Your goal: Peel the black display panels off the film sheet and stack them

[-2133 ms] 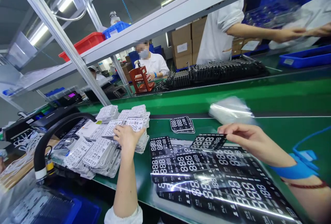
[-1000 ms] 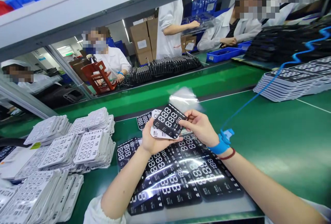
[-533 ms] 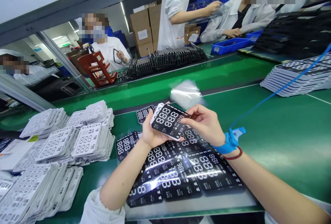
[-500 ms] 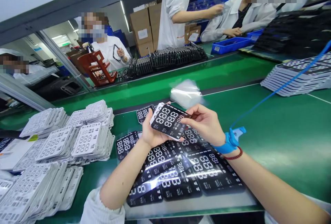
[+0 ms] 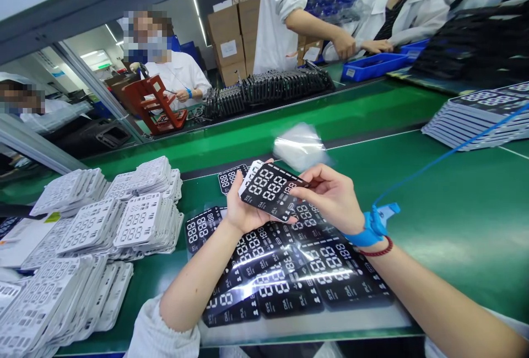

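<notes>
My left hand (image 5: 243, 204) supports a white cut-out panel (image 5: 250, 173) from below, thumb along its left edge. Over it lies a black display film (image 5: 268, 188) printed with white digit segments. The film's right end is pinched between thumb and fingers of my right hand (image 5: 330, 195); whether it touches the panel all over, I cannot tell. Beneath both hands, several glossy black display films (image 5: 289, 281) spread across the bench. A separate black film (image 5: 231, 179) lies just beyond my left thumb. My right wrist wears a blue strap (image 5: 367, 228) with a cord.
Stacks of white cut-out panels (image 5: 140, 223) stand at left. A stack of finished-looking panels with black faces (image 5: 475, 121) is at far right. Crumpled clear plastic (image 5: 301, 146) lies beyond my hands. Across the green belt (image 5: 206, 143), co-workers sit near black frames (image 5: 273, 91) and a blue tray (image 5: 372, 66).
My hands keep hold of the film and panel, with the film's angle barely different. Across the belt, a standing co-worker's hand has lowered toward the blue tray.
</notes>
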Demonstrator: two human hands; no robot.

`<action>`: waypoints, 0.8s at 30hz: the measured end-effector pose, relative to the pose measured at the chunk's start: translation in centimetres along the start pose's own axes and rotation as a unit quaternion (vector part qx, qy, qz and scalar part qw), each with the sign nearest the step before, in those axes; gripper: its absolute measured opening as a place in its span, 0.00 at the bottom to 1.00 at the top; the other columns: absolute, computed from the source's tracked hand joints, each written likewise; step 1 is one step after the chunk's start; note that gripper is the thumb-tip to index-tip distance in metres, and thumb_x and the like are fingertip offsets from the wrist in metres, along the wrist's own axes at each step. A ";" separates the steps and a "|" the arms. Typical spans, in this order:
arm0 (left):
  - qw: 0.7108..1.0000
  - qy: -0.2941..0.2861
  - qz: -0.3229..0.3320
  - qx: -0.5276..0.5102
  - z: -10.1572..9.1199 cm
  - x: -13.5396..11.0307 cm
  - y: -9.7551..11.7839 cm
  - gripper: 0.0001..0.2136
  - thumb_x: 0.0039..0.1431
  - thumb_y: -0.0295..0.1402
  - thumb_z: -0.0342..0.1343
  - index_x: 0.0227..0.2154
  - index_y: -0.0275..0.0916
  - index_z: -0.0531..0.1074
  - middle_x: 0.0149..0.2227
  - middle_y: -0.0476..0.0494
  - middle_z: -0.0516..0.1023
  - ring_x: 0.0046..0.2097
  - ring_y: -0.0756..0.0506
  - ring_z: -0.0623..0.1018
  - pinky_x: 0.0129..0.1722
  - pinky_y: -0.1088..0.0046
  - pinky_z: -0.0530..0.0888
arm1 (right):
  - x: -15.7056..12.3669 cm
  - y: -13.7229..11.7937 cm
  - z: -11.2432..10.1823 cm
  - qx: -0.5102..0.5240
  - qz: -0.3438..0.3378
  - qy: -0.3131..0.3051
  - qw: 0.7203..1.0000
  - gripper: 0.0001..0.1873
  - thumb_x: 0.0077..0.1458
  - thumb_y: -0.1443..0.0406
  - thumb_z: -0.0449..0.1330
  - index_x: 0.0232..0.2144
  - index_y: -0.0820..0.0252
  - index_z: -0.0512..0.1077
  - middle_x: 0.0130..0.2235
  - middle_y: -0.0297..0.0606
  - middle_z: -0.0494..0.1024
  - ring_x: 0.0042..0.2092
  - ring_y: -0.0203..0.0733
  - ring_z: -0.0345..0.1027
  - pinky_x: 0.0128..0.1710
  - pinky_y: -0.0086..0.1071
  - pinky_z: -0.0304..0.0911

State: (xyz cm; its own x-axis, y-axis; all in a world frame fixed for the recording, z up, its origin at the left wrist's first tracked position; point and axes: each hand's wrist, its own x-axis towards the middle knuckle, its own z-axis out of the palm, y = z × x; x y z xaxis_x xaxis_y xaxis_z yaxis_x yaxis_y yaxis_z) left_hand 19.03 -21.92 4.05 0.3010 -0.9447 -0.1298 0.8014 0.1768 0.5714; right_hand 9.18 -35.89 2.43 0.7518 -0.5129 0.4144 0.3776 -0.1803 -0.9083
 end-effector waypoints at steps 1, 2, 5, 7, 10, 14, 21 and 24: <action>1.000 -0.001 0.000 0.003 0.0 0.0 0.0 0.29 0.61 0.54 0.31 0.60 0.48 0.55 0.55 0.35 0.66 0.53 0.31 0.69 0.46 0.36 0.62 | 0.0 0.0 0.0 -0.004 -0.001 -0.003 1.000 0.20 0.39 0.52 0.69 0.23 0.56 0.65 0.23 0.33 0.70 0.25 0.37 0.65 0.22 0.32 0.67; 1.000 -0.003 0.000 0.008 -0.1 0.0 0.0 0.29 0.61 0.54 0.31 0.60 0.48 0.55 0.55 0.35 0.66 0.53 0.31 0.69 0.46 0.35 0.62 | 0.0 0.0 0.0 -0.007 -0.002 -0.004 1.000 0.19 0.39 0.53 0.69 0.23 0.56 0.66 0.23 0.33 0.70 0.25 0.37 0.65 0.22 0.32 0.67; 1.000 -0.011 -0.002 0.028 -0.2 0.0 -0.1 0.29 0.61 0.54 0.30 0.60 0.48 0.54 0.55 0.35 0.66 0.52 0.30 0.70 0.45 0.34 0.62 | -0.1 0.1 -0.1 -0.005 -0.006 -0.006 1.000 0.18 0.40 0.55 0.69 0.23 0.57 0.66 0.23 0.32 0.70 0.24 0.36 0.65 0.22 0.32 0.67; 0.999 -0.010 -0.003 0.035 -0.2 -0.1 -0.1 0.29 0.61 0.54 0.29 0.60 0.48 0.54 0.54 0.34 0.67 0.51 0.30 0.70 0.45 0.34 0.62 | -0.2 0.3 0.0 -0.002 -0.008 -0.007 1.000 0.17 0.41 0.55 0.69 0.23 0.57 0.67 0.22 0.32 0.69 0.24 0.36 0.65 0.22 0.32 0.67; 0.999 -0.005 -0.004 0.034 -0.2 -0.1 -0.1 0.30 0.61 0.55 0.27 0.60 0.47 0.56 0.53 0.34 0.68 0.51 0.31 0.71 0.45 0.33 0.61 | -0.2 0.4 0.0 -0.009 -0.002 -0.005 1.000 0.18 0.40 0.54 0.70 0.23 0.57 0.67 0.22 0.32 0.69 0.24 0.37 0.65 0.22 0.32 0.67; 1.000 -0.005 -0.007 0.026 -0.2 0.0 -0.1 0.30 0.61 0.54 0.27 0.59 0.47 0.57 0.52 0.34 0.68 0.51 0.31 0.71 0.45 0.33 0.61 | -0.2 0.6 -0.1 -0.021 0.008 -0.007 1.000 0.18 0.40 0.54 0.69 0.23 0.57 0.67 0.22 0.32 0.70 0.23 0.36 0.65 0.21 0.32 0.68; 1.000 -0.008 -0.002 0.024 -0.4 0.0 -0.2 0.29 0.62 0.52 0.28 0.60 0.47 0.56 0.52 0.33 0.68 0.46 0.34 0.74 0.44 0.35 0.64 | -0.2 1.0 -0.3 -0.061 0.007 -0.018 0.998 0.18 0.41 0.53 0.68 0.24 0.58 0.67 0.22 0.33 0.70 0.24 0.37 0.64 0.21 0.31 0.64; 1.000 -0.007 -0.001 0.026 -0.3 0.0 -0.2 0.28 0.62 0.52 0.31 0.59 0.47 0.57 0.53 0.34 0.68 0.46 0.35 0.74 0.45 0.36 0.64 | -0.2 1.0 -0.4 -0.080 0.005 -0.020 0.997 0.19 0.41 0.51 0.67 0.23 0.58 0.67 0.22 0.34 0.70 0.24 0.37 0.63 0.22 0.31 0.64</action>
State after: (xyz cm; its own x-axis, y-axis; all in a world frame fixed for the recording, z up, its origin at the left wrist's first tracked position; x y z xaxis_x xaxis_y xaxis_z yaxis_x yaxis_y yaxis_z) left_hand 19.05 -21.82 3.67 0.2917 -0.9491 -0.1192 0.7735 0.1607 0.6130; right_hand 9.23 -36.30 1.44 0.7779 -0.4815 0.4037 0.2813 -0.3076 -0.9090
